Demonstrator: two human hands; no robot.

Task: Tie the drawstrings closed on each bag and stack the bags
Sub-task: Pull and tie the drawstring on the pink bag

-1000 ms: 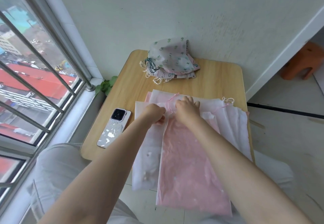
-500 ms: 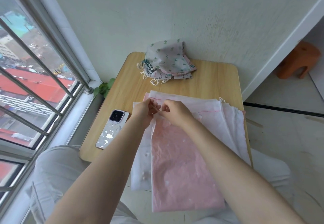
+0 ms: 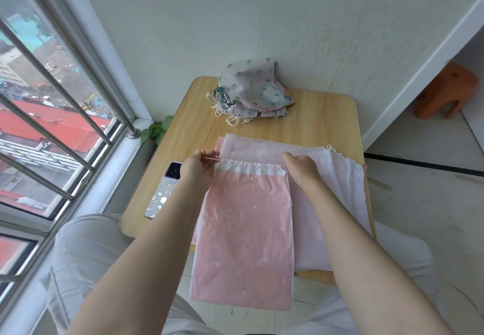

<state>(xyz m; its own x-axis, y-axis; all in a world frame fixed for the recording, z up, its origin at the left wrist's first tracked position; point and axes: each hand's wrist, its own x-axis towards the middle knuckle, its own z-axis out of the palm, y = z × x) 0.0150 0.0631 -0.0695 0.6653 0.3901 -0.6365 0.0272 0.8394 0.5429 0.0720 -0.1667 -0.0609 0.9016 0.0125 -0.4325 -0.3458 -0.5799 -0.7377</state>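
Hands: two | left hand grip pinching drawstring | right hand pressed on pink bag

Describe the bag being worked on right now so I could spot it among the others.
On the small wooden table by the window, flat pink and white bags lie spread out. The pink bag on top, hanging over the near edge, is the one. Only its white top band is gathered into ruffles, with the left hand pinching its pink string.

left hand pinched closed, right hand curled palm-down, forearms extended
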